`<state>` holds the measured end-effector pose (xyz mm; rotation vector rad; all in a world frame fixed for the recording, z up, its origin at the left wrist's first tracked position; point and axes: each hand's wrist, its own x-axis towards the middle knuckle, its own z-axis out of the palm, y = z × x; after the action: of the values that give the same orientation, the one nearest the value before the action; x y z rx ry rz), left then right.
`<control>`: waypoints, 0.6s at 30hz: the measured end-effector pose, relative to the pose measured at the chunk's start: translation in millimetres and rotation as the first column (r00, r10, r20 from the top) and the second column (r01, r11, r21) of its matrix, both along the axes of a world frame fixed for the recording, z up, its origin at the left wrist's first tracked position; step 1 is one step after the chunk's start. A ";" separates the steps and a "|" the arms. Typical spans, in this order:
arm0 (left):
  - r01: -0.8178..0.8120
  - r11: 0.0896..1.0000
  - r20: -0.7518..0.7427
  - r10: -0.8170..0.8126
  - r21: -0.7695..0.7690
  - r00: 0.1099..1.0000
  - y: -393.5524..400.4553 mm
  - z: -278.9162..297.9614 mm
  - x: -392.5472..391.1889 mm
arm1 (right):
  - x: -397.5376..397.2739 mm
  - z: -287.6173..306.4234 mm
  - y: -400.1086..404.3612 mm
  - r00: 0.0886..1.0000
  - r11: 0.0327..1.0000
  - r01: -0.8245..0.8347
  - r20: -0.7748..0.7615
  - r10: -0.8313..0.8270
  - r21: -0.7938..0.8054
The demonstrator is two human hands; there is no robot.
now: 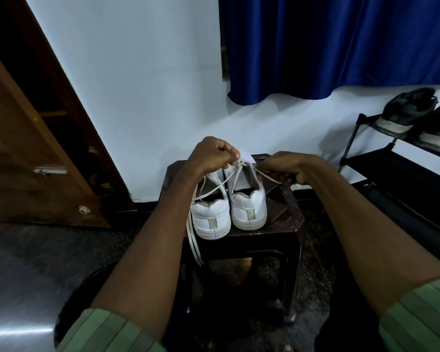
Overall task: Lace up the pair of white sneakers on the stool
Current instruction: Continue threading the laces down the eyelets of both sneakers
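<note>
Two white sneakers [229, 207] side by side on dark stool [282, 224], heels toward me. Two grey shoes [417, 115] on rack [381, 163], far right. My left hand [208, 156] raised over right sneaker's tongue, pinching lace [236, 165]. My right hand [287, 167] lower, knuckles up, gripping lace's other end.

Single view, head-worn wide-angle camera, looking forward and steeply down past both bare forearms. Close range: the dark brown plastic stool [285, 212] sits centre frame, just below the lens, with the pair of white leather sneakers [229, 207] heels toward the camera. Strong barrel distortion bends the edges. Far side shows the white wall [137, 85], blue curtain [341, 41] upper right, brown wooden door [23, 161] left, black metal shoe rack [381, 158] right. No second view to share.
</note>
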<state>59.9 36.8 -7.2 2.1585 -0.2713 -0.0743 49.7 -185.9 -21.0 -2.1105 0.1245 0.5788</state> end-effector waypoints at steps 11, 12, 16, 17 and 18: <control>0.134 0.864 -0.146 -0.072 0.485 0.987 2.1 1.4 4.7 | 3.0 -8.1 13.0 0.938 0.865 0.190 0.173 -0.299 0.465; 0.155 0.860 -0.159 -0.087 0.487 0.983 2.2 3.3 3.1 | 2.3 -8.1 17.5 0.927 0.826 0.208 0.164 -0.337 0.524; 0.060 0.989 -0.211 -0.030 0.137 0.977 -4.4 9.8 -6.9 | 6.7 -11.2 30.1 0.904 0.573 0.252 0.023 -0.428 0.780; -0.034 0.999 -0.214 0.036 0.013 0.976 -8.0 9.6 -7.9 | 8.7 -11.9 33.8 0.892 0.528 0.275 -0.008 -0.453 0.803; -0.124 0.990 -0.189 0.110 -0.063 0.976 -11.6 7.6 -7.0 | 10.3 -13.1 37.8 0.872 0.505 0.310 -0.030 -0.488 0.805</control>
<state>52.9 25.2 0.3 2.0719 -0.0388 -0.1934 60.0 -148.1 -34.1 -1.1638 0.1958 0.0683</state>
